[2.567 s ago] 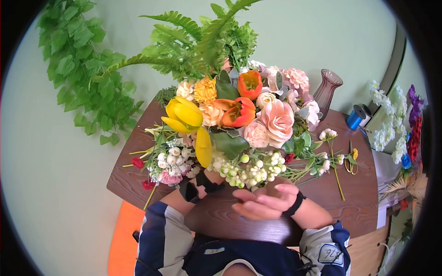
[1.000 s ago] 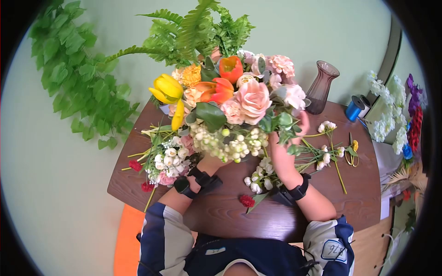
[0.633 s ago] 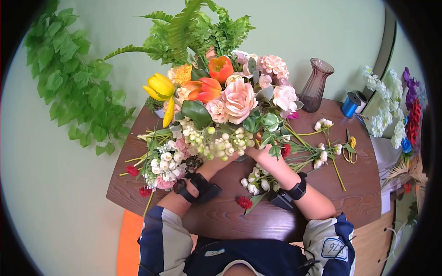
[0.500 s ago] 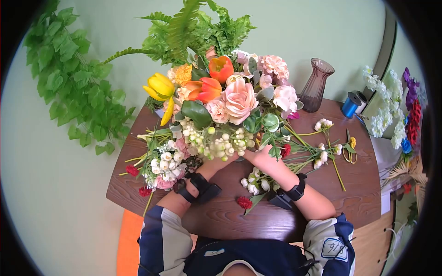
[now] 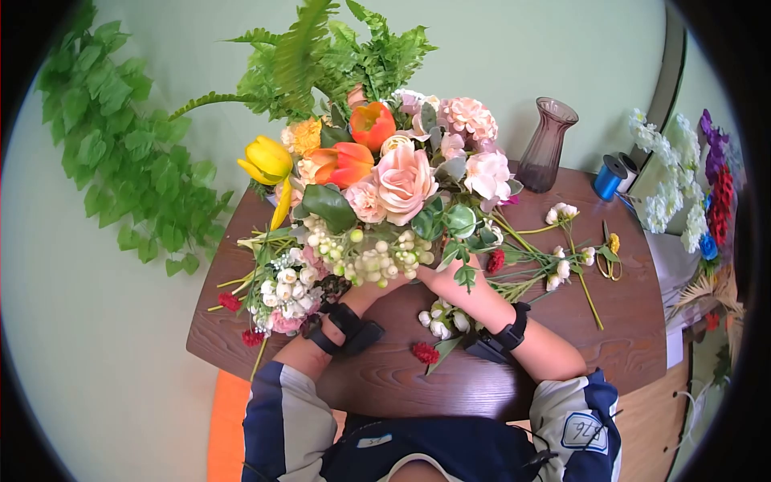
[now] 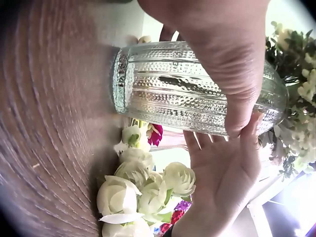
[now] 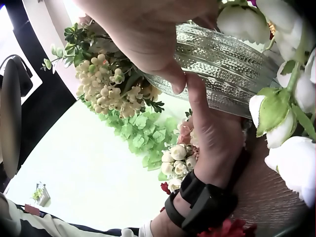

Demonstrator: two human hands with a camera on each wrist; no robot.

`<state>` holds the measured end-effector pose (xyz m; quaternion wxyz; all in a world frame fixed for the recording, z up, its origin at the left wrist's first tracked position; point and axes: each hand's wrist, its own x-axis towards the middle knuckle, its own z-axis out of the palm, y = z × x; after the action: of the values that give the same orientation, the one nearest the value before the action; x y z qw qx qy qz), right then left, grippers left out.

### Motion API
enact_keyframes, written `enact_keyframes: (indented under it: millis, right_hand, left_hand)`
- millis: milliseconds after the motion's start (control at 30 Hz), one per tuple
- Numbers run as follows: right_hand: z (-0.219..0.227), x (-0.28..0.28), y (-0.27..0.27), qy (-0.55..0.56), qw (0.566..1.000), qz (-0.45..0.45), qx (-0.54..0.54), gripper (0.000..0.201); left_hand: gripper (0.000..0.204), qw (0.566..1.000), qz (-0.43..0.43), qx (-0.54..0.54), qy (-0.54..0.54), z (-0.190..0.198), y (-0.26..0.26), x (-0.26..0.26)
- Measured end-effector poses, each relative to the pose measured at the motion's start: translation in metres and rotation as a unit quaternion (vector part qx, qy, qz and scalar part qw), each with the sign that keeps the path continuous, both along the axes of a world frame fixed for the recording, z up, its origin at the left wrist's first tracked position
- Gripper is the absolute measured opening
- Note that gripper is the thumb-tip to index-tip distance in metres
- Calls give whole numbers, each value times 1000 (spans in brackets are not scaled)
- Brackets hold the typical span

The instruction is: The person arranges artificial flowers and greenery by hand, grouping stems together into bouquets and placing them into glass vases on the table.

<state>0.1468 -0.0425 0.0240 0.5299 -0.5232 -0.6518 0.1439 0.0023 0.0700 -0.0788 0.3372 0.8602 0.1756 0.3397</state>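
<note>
A clear, textured glass vase (image 6: 173, 89) stands on the brown table, filled with an arrangement of artificial flowers. My left hand (image 6: 217, 54) grips its upper part from one side, and my right hand (image 7: 143, 34) holds it from the other. The thumbs meet at the front of the glass. Seen from the head, a pink rose (image 5: 404, 185), orange tulips (image 5: 373, 126), a yellow tulip (image 5: 269, 161) and pale berries (image 5: 377, 255) spread above both hands, hiding most of the vase and fingers.
White flower sprays (image 5: 285, 293) lie at left, more white blooms (image 5: 440, 321) at front, and loose stems (image 5: 586, 285) at right beside scissors (image 5: 612, 261). A purple vase (image 5: 546, 149) and blue ribbon spool (image 5: 610, 178) stand at back right. A fern (image 5: 361, 56) rises behind.
My right hand went from loose in front of the flowers to their right side, then down onto the vase. The arrangement has shifted left, uncovering white blooms and a red flower on the table.
</note>
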Motion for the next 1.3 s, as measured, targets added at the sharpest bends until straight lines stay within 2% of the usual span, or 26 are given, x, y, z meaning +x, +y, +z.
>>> enact_keyframes:
  millis: [67, 133, 167, 200, 233, 267, 300, 333, 400, 433, 533, 567, 600, 667, 700, 800, 833, 933, 1000, 1067, 1100, 1133, 1200, 1300]
  right_hand:
    - [-1, 0, 0, 37, 999, 10, -17, 44]
    - [0, 2, -1, -22, 1000, 11, -9, 45]
    - [1, 3, -1, -22, 1000, 11, -6, 45]
    - [3, 4, -1, 2, 1000, 25, -10, 45]
    - [4, 5, 0, 25, 999, 41, -13, 45]
    - [5, 5, 0, 50, 997, 56, -16, 45]
    - [1, 10, 4, -46, 997, 32, 47, 44]
    - [3, 13, 5, -45, 997, 32, 49, 44]
    - [7, 16, 5, -23, 992, 123, 13, 45]
    - [7, 16, 4, -22, 989, 143, -40, 46]
    - [-8, 18, 4, -11, 989, 130, -74, 43]
    - [-6, 15, 1, 21, 990, 139, -22, 42]
    - [-6, 16, 1, 19, 990, 138, -21, 42]
    - [-12, 19, 3, -47, 982, 128, -130, 44]
    - [-22, 22, 9, -82, 984, 143, -71, 46]
    - [-33, 22, 15, -51, 986, 156, -37, 44]
    - [-28, 21, 11, -88, 987, 136, -21, 43]
    - [-14, 14, 0, -28, 987, 140, -81, 42]
    - [-25, 14, 7, -22, 986, 144, -78, 44]
    - [-22, 8, 9, -76, 990, 111, 48, 46]
    - [-18, 5, 6, 10, 986, 149, -73, 47]
    - [-14, 1, 4, 11, 986, 148, -74, 47]
    - [-12, -4, 1, -48, 993, 94, 44, 46]
    - [1, -10, -7, 17, 993, 117, 18, 46]
  left_hand:
    - [47, 984, -58, -135, -105, 20, -15, 2]
    - [46, 988, -65, -110, -83, 24, -14, -6]
    - [46, 999, -7, 39, -7, 16, -7, -14]
    - [46, 978, 53, 187, 69, 5, 1, -24]
    - [43, 990, 66, 101, 79, -29, 16, -38]
    - [43, 989, 68, 104, 80, -10, 2, -40]
    - [39, 945, 171, 267, 76, 9, -15, -44]
    - [35, 865, 266, 420, 69, 25, -26, -46]
    - [35, 868, 265, 414, 69, 31, -25, -47]
    - [35, 872, 263, 406, 68, 38, -19, -40]
    - [35, 885, 256, 384, 61, 43, -21, -43]
    - [35, 889, 254, 377, 57, 40, -28, -52]
    - [35, 893, 252, 370, 55, 41, -29, -60]
    - [35, 901, 246, 353, 50, 38, -41, -68]
    - [35, 905, 242, 345, 47, 38, -40, -59]
    - [35, 920, 228, 317, 44, 38, -47, -57]
    - [35, 925, 221, 307, 43, 41, -45, -53]
    - [35, 938, 205, 275, 43, 43, -48, -55]
    - [36, 946, 197, 255, 42, 48, -45, -54]
    - [36, 952, 191, 235, 41, 52, -44, -51]
    - [36, 955, 187, 225, 41, 55, -42, -49]
    - [36, 958, 183, 215, 40, 59, -39, -44]
    - [37, 965, 175, 193, 39, 50, -52, -73]
    - [35, 973, 168, 154, 47, 56, -55, -71]
